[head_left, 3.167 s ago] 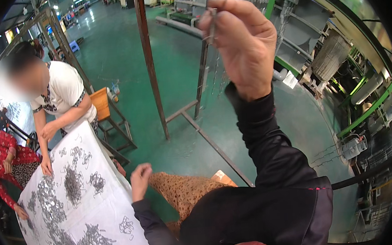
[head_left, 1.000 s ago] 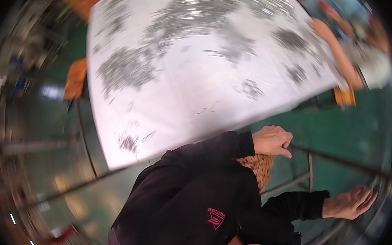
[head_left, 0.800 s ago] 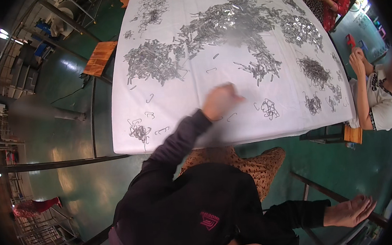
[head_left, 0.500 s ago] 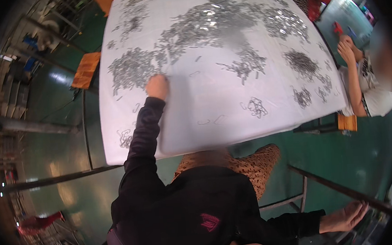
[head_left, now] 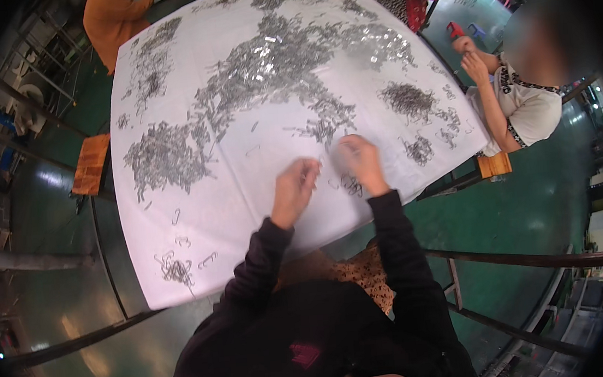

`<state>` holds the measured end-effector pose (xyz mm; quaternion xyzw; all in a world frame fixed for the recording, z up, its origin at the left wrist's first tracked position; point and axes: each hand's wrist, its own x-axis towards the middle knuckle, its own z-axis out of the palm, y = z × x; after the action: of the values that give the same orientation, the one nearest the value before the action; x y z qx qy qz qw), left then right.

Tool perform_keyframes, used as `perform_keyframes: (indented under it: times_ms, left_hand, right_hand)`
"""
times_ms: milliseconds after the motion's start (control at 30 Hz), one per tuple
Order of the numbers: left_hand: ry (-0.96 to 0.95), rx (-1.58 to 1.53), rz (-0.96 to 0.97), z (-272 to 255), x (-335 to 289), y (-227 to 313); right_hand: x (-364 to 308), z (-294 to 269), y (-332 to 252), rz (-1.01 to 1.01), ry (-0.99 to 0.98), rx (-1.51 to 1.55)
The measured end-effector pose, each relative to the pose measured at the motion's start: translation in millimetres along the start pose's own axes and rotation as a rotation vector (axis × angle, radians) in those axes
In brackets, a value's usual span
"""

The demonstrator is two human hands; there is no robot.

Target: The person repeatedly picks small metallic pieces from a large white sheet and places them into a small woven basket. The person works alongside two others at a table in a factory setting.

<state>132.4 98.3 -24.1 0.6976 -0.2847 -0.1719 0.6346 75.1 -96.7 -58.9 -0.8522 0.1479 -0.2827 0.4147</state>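
My left hand (head_left: 295,191) is over the near middle of the white-covered table (head_left: 246,210), fingertips pinched together. Something tiny may be between them, too small to make out. To its right, my right hand (head_left: 362,166) is bent inward, its fingers smeared by motion, so its grip cannot be told. Just beneath and beside the right hand lies a small heap of bent wire hooks (head_left: 349,185), partly covered by it. A broad spread of small grey metal pieces (head_left: 264,67) fills the middle of the table, with a denser patch (head_left: 164,157) on the left.
More wire hooks lie in a small heap (head_left: 175,271) at the near left and a dark heap (head_left: 408,101) at right. A person in white (head_left: 532,110) sits at the right edge; others stand at the far side. A wooden stool (head_left: 92,164) is at left.
My left hand has moved right, away from the left patch of metal pieces. My right hand has come up from low at the right to over the table beside it. The view has shifted.
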Motion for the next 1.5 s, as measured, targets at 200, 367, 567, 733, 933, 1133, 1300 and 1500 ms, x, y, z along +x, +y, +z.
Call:
perform_keyframes:
  times_ms: [200,367,567,733,933,1133,1300,1500]
  left_hand:
    - [-0.039,-0.191,-0.106,-10.3,-19.0,18.7]
    - [-0.043,-0.225,-0.154,-13.4,-18.0,16.5]
    - [-0.155,-0.202,-0.061,4.7,-9.5,18.7]
    - [-0.241,-0.05,0.089,27.2,-8.0,19.4]
    - [-0.233,0.013,0.109,35.0,-13.0,23.5]
    - [-0.097,-0.229,-0.033,44.6,-18.1,30.3]
    - [0.031,-0.365,0.002,44.3,-10.5,25.9]
    - [0.089,-0.308,0.005,23.7,-2.8,25.9]
  right_hand:
    - [38.0,49.5,16.8,-0.055,-0.214,-0.383]
    - [33.0,46.2,15.0,-0.01,-0.213,-0.496]
    - [-31.0,-12.0,-43.4,0.517,-0.099,0.521]
    - [-68.6,-30.0,-72.1,0.466,0.093,0.772]
    - [-85.3,-35.9,-84.8,0.418,0.229,0.673]
    - [-80.0,-25.9,-97.5,0.218,0.283,0.449]
    - [-59.1,-28.6,-92.6,0.278,0.314,0.515]
    - [24.3,-24.9,0.4,0.443,0.043,0.039]
